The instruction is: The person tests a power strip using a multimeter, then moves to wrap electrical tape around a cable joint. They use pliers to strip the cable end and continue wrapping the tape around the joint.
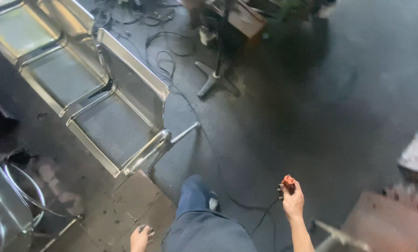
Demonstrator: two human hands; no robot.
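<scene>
My right hand (292,200) is closed around a small red-orange plug (288,181) at the lower right, and a black cable (265,215) hangs from it toward the floor. My left hand (140,237) is low at the bottom edge, fingers curled around a small dark object I cannot make out. Between the hands is my leg in dark blue trousers (204,224), stepping forward over the dark floor.
A row of metal perforated waiting seats (111,121) stands at the left. Black cables (171,70) trail across the floor toward a stand base (216,79). A metal frame (17,205) is at the lower left, and reddish rusty surfaces (386,219) at the lower right.
</scene>
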